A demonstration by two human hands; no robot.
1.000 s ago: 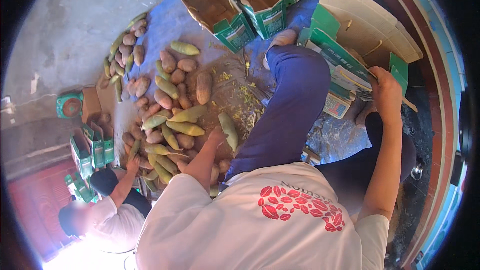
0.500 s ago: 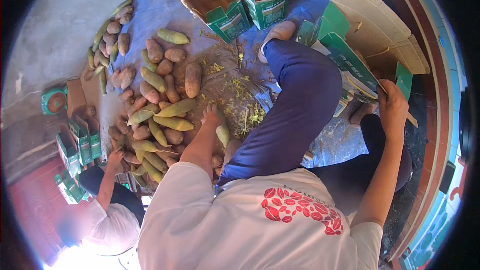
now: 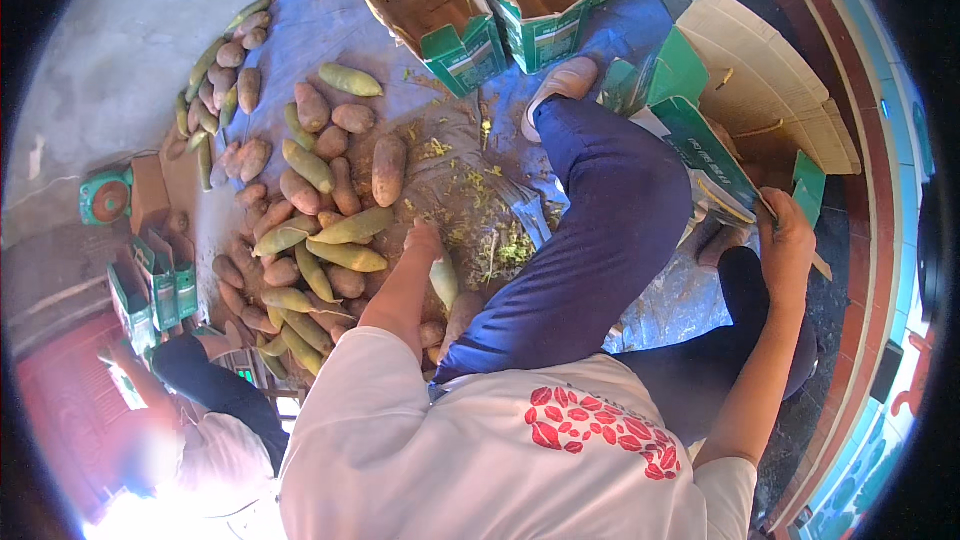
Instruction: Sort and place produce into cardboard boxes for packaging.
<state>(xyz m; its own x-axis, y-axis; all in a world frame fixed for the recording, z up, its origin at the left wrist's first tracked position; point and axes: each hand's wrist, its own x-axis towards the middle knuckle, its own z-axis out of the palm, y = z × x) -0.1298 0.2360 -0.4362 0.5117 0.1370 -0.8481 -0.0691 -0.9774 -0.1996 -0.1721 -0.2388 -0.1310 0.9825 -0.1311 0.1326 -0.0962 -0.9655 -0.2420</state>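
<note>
My left hand (image 3: 424, 238) is at the right edge of a pile of vegetables, its fingers closed over the upper end of a pale green radish (image 3: 444, 281). The lower end of that radish sticks out beside my wrist. On the right, my right hand (image 3: 788, 223) grips the near edge of a green cardboard carton (image 3: 705, 153). The carton's brown flap stands raised, and much of its inside is hidden. Long green radishes (image 3: 348, 255) and thick reddish-brown roots (image 3: 388, 170) lie loose to the left of my left hand.
Two open cartons (image 3: 468, 58) stand at the far side on a blue sheet (image 3: 300, 35). Leaf scraps (image 3: 510, 245) litter the sheet beside my bent leg (image 3: 620, 210). A co-worker (image 3: 215, 450) sits at lower left near more green cartons (image 3: 155, 285). A tiled border (image 3: 862, 270) curves along the right.
My left hand's fingers have drawn in at the radish's upper end, and the radish has shifted slightly. My right hand keeps its grip. The co-worker's arm has moved from the pile toward the left cartons.
</note>
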